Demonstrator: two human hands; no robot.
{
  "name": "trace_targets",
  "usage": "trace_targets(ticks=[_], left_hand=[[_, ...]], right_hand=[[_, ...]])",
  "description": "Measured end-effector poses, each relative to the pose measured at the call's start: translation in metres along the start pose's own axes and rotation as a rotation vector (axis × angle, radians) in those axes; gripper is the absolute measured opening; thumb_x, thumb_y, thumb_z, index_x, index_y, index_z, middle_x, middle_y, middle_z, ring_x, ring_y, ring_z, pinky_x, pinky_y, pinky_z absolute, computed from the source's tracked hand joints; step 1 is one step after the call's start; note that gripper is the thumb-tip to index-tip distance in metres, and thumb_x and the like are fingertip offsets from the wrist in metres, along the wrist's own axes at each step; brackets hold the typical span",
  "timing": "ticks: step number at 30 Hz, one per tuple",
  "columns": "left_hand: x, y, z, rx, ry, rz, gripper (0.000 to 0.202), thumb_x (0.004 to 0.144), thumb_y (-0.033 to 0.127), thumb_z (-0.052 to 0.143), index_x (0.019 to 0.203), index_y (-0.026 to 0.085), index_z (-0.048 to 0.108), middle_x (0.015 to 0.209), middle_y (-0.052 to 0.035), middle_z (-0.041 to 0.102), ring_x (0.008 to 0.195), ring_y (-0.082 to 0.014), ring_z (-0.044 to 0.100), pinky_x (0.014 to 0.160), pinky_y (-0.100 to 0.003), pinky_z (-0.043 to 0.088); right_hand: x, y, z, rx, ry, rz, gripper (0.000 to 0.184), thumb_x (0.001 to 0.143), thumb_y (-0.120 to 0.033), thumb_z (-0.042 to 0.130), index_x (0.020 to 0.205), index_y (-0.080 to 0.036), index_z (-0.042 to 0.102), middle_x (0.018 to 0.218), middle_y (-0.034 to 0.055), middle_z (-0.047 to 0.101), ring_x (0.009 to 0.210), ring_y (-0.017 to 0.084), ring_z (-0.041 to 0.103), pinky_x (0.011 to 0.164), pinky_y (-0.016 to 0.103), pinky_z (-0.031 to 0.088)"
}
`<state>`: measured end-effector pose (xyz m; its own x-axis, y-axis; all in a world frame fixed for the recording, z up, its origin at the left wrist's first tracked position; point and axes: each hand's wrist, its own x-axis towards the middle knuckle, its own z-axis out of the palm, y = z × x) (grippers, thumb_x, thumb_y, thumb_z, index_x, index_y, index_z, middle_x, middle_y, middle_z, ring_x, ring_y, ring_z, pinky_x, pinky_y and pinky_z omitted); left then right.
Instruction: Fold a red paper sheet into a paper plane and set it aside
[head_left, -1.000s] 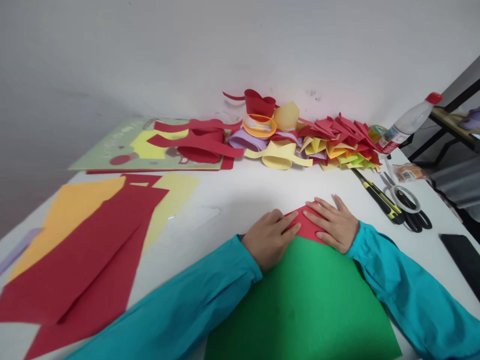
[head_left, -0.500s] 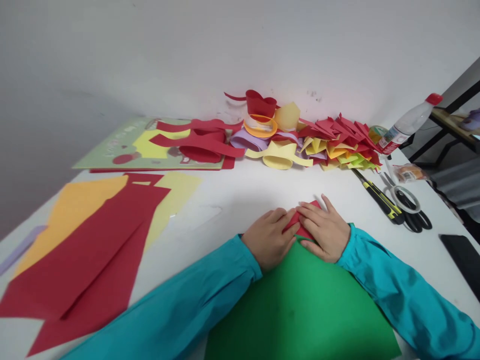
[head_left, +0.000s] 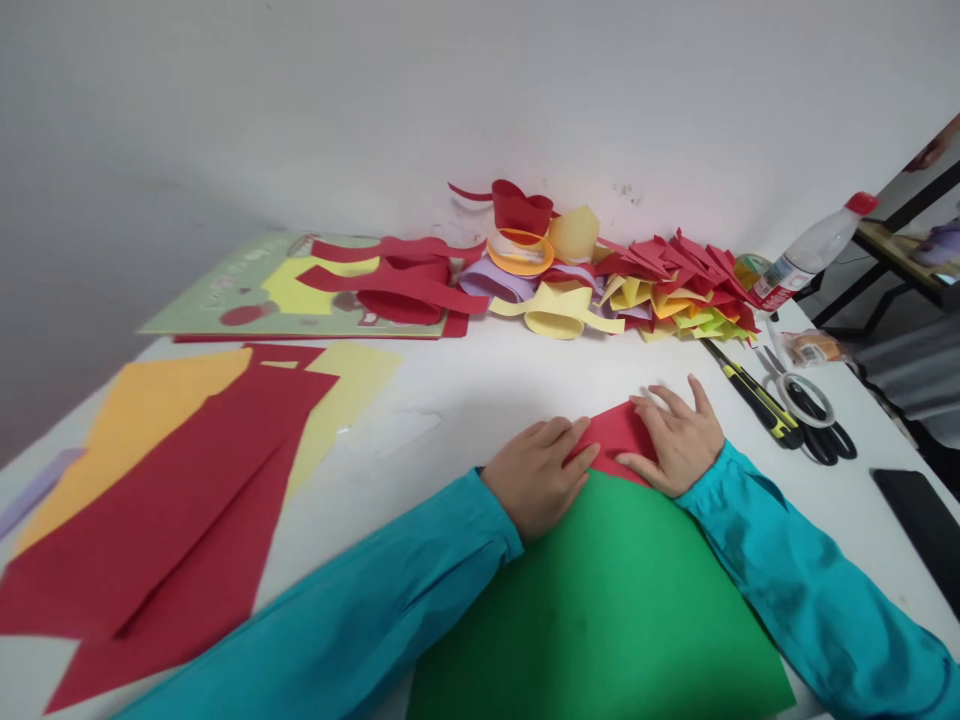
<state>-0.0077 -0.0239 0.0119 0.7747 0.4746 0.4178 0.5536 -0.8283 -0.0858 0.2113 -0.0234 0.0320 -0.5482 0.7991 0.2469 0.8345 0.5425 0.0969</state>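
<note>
A small folded piece of red paper (head_left: 619,437) lies at the top edge of a large green paper sheet (head_left: 600,600). My left hand (head_left: 536,475) is closed on its left side, with the fingertips pressing on the paper. At the right side, my right hand (head_left: 681,440) rests its index fingertip and thumb on the paper's edge, fingers spread apart. Between the two hands the middle of the red paper shows uncovered. The green sheet reaches down under both forearms to the bottom of the view.
Red sheets (head_left: 180,500), an orange sheet (head_left: 135,430) and a purple strip (head_left: 34,490) lie left. Paper rings (head_left: 555,310) and folded papers (head_left: 682,285) stand along the wall. At right are a bottle (head_left: 814,250), cutter (head_left: 761,400), scissors (head_left: 829,443), tape roll (head_left: 806,400) and black slab (head_left: 919,530).
My right hand has moved right and opened its fingers, uncovering more of the red paper. My left hand stays on the paper's left side.
</note>
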Motion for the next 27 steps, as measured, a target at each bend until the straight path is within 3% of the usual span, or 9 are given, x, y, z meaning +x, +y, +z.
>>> trace_targets(ticks=[3,7,9,15,21,27], left_hand=[[0.001,0.000,0.000,-0.012,-0.007,-0.002,0.030,0.085,0.025,0.043,0.104,0.010,0.061,0.113,-0.0185,0.057,0.089,-0.0242,0.051,0.073,-0.038,0.048],[0.002,-0.001,0.000,-0.023,-0.018,0.005,0.030,0.085,0.024,0.042,0.104,0.010,0.060,0.113,-0.0183,0.057,0.088,-0.0232,0.051,0.075,-0.039,0.048],[0.002,-0.001,0.001,-0.031,-0.015,0.008,0.030,0.085,0.023,0.042,0.103,0.009,0.061,0.113,-0.0187,0.057,0.087,-0.0232,0.050,0.074,-0.039,0.048],[0.000,-0.002,0.004,-0.043,0.000,-0.003,0.028,0.084,0.022,0.043,0.101,0.010,0.061,0.113,-0.0182,0.057,0.087,-0.0232,0.051,0.072,-0.040,0.049],[0.000,0.000,0.001,-0.046,-0.043,-0.021,0.031,0.084,0.027,0.045,0.105,0.010,0.059,0.117,-0.0183,0.054,0.092,-0.0242,0.051,0.076,-0.040,0.048],[-0.009,0.003,0.004,-0.110,-0.082,-0.051,0.049,0.081,0.043,0.045,0.116,0.009,0.050,0.124,-0.0216,0.047,0.104,-0.0306,0.045,0.084,-0.046,0.042]], right_hand=[[0.002,-0.003,0.000,-0.014,0.007,-0.003,0.054,0.086,-0.050,0.035,0.118,-0.009,0.051,0.115,0.0140,0.059,0.119,0.029,0.038,0.105,0.055,0.004],[0.003,-0.005,0.005,0.036,-0.051,-0.059,0.042,0.089,-0.039,0.033,0.123,-0.019,0.048,0.135,0.0091,0.041,0.124,0.027,0.032,0.103,0.055,0.011],[0.003,-0.004,0.008,0.071,-0.094,-0.062,0.039,0.090,-0.036,0.033,0.123,-0.024,0.049,0.136,0.0066,0.041,0.125,0.027,0.031,0.102,0.054,0.014],[-0.003,0.003,0.009,0.028,-0.164,-0.064,0.047,0.088,-0.038,0.037,0.133,-0.027,0.035,0.141,0.0071,0.032,0.129,0.030,0.024,0.100,0.058,0.015],[-0.002,0.002,0.008,-0.005,-0.161,-0.118,0.051,0.087,-0.042,0.038,0.134,-0.023,0.033,0.143,0.0084,0.027,0.130,0.031,0.022,0.100,0.060,0.014],[-0.005,0.004,0.015,0.160,-0.079,-0.257,0.039,0.088,-0.030,0.035,0.124,-0.024,0.048,0.134,0.0044,0.044,0.128,0.025,0.028,0.103,0.057,0.007]])
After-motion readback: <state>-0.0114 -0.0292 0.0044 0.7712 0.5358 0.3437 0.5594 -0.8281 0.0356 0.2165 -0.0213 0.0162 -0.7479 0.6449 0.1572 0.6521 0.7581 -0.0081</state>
